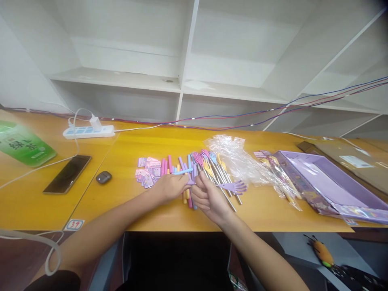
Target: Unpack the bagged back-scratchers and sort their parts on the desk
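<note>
My left hand (173, 188) is closed in a pinch, with a short purple handle tube (190, 182) showing at its fingertips. My right hand (209, 199) is wrapped around a back scratcher, whose purple hand-shaped head (235, 186) sticks out to the right. The two hands nearly meet, and the fingers partly hide the join between tube and rod. A light blue tube (183, 171) shows just above my left fingers. Under and behind the hands are more coloured tubes (169, 162). Metal back scratchers with pink, yellow and blue heads (222, 162) lie to the right.
Small printed cards (148, 173) lie left of the tubes. Clear plastic bags (239, 157), bagged back scratchers (280, 178) and a purple box (321, 182) are to the right. A phone (67, 174), black mouse-like object (103, 177), power strip (87, 132) and green bottle (26, 143) are left.
</note>
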Action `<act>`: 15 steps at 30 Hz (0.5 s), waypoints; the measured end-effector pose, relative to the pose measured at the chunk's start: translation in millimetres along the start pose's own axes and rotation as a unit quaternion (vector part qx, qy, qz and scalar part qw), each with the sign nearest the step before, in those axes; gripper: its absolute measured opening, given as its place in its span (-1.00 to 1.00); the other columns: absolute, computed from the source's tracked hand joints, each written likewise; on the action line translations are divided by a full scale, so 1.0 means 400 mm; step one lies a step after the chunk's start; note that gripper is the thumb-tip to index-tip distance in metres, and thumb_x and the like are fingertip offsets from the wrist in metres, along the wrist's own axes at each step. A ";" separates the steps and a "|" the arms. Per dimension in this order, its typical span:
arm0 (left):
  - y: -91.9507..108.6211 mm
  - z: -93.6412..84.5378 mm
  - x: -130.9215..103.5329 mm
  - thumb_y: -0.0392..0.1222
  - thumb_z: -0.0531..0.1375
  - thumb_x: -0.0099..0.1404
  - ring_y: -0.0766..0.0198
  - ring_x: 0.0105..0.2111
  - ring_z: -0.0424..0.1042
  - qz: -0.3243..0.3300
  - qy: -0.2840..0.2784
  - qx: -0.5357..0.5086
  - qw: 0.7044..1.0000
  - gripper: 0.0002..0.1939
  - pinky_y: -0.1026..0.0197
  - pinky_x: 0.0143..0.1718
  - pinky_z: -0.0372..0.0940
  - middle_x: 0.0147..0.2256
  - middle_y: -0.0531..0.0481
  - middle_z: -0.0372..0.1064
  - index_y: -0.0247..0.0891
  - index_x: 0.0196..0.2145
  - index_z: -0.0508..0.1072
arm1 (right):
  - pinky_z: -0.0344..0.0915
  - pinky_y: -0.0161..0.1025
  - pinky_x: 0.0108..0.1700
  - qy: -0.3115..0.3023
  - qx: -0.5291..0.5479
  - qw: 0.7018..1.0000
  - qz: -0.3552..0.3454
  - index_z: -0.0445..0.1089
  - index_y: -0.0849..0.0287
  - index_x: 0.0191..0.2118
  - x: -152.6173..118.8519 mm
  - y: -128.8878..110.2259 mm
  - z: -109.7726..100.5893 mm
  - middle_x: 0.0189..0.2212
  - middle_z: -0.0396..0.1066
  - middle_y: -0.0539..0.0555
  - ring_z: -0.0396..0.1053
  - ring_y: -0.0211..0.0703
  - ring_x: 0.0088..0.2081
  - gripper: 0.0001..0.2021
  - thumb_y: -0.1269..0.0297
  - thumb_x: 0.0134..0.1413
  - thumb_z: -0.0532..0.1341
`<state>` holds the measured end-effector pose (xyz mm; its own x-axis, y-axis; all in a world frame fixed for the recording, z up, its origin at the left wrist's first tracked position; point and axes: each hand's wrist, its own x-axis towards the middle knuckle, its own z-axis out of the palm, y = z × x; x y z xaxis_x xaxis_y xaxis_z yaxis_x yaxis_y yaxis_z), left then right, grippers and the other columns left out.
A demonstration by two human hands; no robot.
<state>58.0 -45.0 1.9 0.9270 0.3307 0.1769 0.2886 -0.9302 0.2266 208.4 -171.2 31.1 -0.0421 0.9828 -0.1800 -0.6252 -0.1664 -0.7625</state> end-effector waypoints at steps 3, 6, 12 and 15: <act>0.032 -0.039 -0.010 0.05 -0.01 0.63 0.18 -0.41 0.48 -0.001 -0.043 -0.047 0.998 -0.66 0.24 -0.39 0.26 -0.37 -0.01 0.48 -0.19 -0.21 0.38 | -0.32 -0.43 -0.67 -0.022 -0.042 0.999 0.007 -0.08 0.09 -0.48 -0.042 -0.016 0.001 -0.67 -0.22 -0.24 -0.36 -0.45 -0.66 -0.34 -0.25 0.31 0.27; 0.088 -0.093 -0.037 0.05 -0.06 0.64 0.23 -0.40 0.47 0.028 -0.098 -0.162 0.981 -0.62 0.25 -0.35 0.28 -0.35 0.02 0.48 -0.18 -0.20 0.40 | -0.31 -0.41 -0.62 -0.058 -0.102 0.993 0.015 -0.04 0.10 -0.48 -0.111 -0.046 0.012 -0.67 -0.21 -0.22 -0.33 -0.44 -0.65 -0.39 -0.23 0.41 0.17; 0.192 -0.186 -0.122 0.07 -0.02 0.63 0.34 -0.49 0.27 0.082 -0.245 -0.384 0.886 -0.58 0.27 -0.41 0.20 -0.46 0.09 0.29 -0.20 -0.34 0.30 | -0.13 -0.32 -0.54 -0.122 -0.269 0.947 0.128 0.03 0.10 -0.45 -0.289 -0.079 0.058 -0.66 -0.02 -0.14 -0.06 -0.39 -0.62 -0.41 -0.27 0.49 -0.04; 0.211 -0.172 -0.172 0.10 0.00 0.61 0.37 -0.58 0.25 0.059 -0.389 -0.513 0.763 -0.54 0.33 -0.53 0.20 -0.58 0.14 0.20 -0.19 -0.41 0.23 | -0.06 -0.28 -0.49 -0.133 -0.313 0.932 0.122 0.12 0.11 -0.46 -0.336 -0.037 0.047 -0.60 0.07 -0.09 0.01 -0.36 -0.55 -0.36 -0.37 0.40 0.03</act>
<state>2.2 -135.3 74.8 0.9090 -0.3113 -0.2773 0.2222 -0.2010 0.9541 208.4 -299.2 78.2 -0.3685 0.8803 -0.2987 0.0015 -0.3207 -0.9472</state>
